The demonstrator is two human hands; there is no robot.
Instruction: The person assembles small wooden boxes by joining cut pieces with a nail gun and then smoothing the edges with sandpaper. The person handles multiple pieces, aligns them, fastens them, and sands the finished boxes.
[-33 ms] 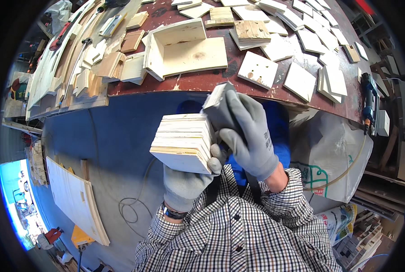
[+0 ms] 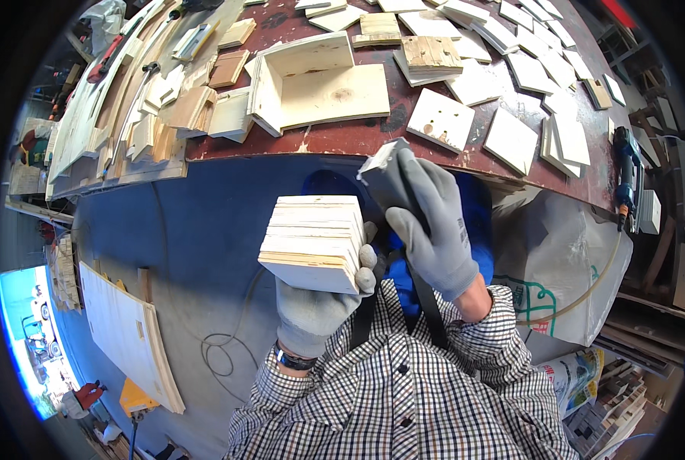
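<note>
My left hand (image 2: 319, 316), in a grey work glove, grips a stack of square plywood pieces (image 2: 312, 238) from below and along its right side. The layered edges face up, and a pale flat face is toward me. In my gloved right hand (image 2: 436, 238) is a dark grey sanding block (image 2: 394, 178) with a whitish, dusty end. Its fingers lie over the block, which is tilted above and to the right of the stack. A gap separates the block from the stack.
Ahead stands a dark red workbench (image 2: 281, 146) bearing many plywood squares (image 2: 440, 120) and an open wooden box (image 2: 331, 96). A dark power tool (image 2: 625, 172) hangs at its right edge, above a whitish plastic sack (image 2: 565, 261). Boards (image 2: 128, 330) lean at left beside a coiled hose (image 2: 223, 356).
My right hand and the sanding block have shifted right, away from the plywood stack's upper corner. A gap has opened between them; the left hand keeps its hold.
</note>
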